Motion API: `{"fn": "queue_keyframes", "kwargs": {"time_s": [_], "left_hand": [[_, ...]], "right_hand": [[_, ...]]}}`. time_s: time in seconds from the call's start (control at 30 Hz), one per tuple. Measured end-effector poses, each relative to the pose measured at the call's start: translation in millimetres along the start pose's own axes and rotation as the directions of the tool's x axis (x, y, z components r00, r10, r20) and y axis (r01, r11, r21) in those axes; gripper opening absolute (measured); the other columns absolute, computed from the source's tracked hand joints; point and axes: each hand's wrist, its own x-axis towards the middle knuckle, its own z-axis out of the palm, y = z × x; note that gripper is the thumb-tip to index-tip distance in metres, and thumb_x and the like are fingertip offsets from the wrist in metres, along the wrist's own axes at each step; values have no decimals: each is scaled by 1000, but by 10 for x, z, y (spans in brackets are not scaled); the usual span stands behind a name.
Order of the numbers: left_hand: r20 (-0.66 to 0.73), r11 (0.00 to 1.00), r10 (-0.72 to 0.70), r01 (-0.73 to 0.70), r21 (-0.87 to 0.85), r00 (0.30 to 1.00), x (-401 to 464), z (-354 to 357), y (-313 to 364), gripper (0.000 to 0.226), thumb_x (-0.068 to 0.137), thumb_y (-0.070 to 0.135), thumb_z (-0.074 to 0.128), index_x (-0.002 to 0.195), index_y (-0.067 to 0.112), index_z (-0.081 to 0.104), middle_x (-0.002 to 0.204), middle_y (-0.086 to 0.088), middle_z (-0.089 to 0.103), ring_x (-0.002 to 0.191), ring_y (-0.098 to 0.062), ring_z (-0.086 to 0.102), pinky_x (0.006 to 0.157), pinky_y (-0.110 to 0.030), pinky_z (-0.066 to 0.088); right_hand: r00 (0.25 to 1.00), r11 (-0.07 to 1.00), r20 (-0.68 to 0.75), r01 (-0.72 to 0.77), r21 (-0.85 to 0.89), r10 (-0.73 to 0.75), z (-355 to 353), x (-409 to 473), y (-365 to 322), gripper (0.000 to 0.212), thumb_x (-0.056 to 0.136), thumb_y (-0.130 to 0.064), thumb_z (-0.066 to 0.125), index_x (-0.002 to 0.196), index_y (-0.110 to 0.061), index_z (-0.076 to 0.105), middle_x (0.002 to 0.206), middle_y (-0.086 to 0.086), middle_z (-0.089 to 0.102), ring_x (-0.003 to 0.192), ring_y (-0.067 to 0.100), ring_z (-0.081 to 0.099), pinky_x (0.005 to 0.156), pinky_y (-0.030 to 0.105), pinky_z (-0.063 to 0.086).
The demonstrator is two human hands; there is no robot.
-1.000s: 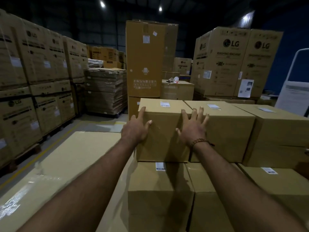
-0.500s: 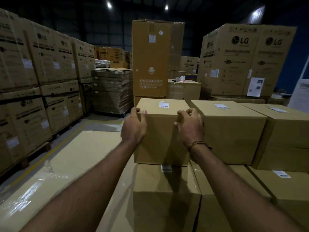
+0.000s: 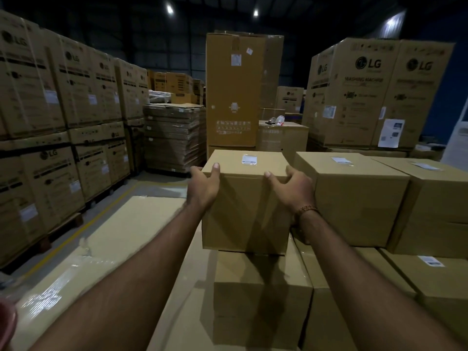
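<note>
Stacks of big brown printed cartons (image 3: pixel 63 97) line the left; 1 tall brown cardboard carton (image 3: pixel 231 97) stands far centre. Near, a plain brown cardboard box (image 3: pixel 249 209) with a white label sits above a like lower box (image 3: pixel 260 300), just left of its neighbour box (image 3: pixel 354 198). The left hand (image 3: pixel 203 184) and right hand (image 3: pixel 293 188), apart, clamp its 2 upper corners. A beaded bracelet (image 3: pixel 307 209) circles the right wrist.

A plain brown cardboard box (image 3: pixel 247 206) carries a white label (image 3: pixel 249 159). Tall brown cartons (image 3: pixel 374 97) bear black LG logos; a yellow line (image 3: pixel 83 225) stripes the grey floor (image 3: pixel 157 179).
</note>
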Motion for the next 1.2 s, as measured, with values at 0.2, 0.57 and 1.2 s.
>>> {"fn": "queue_keyframes", "kwargs": {"time_s": [0.2, 0.57, 1.2], "left_hand": [[-18, 997, 71, -70, 44, 997, -173, -316, -7, 52, 105, 47, 55, 143, 15, 42, 135, -9, 59, 101, -18, 54, 67, -27, 42], [108, 995, -92, 96, -37, 990, -411, -1193, -159, 24, 92, 35, 70, 108, 19, 63, 112, -7, 65, 103, -26, 63, 86, -53, 60], [30, 936, 14, -23, 351, 999, -2131, -2642, -293, 63, 101, 38, 63, 153, 6, 46, 154, -14, 51, 136, -30, 52, 106, -38, 43]], "right_hand": [[994, 985, -75, -64, 162, 77, -6, -290, -142, 88, 90, -65, 71, 150, -4, 53, 153, 11, 57, 143, 28, 51, 111, 37, 46], [961, 955, 215, -216, 202, 172, -267, -661, -438, 44, 70, -49, 88, 98, -26, 62, 112, -3, 64, 101, 16, 63, 85, 40, 61], [867, 931, 497, -197, 307, 19, -447, -2246, -1042, 38, 91, -22, 82, 123, -17, 62, 111, -5, 70, 95, 9, 67, 84, 29, 59]]}}
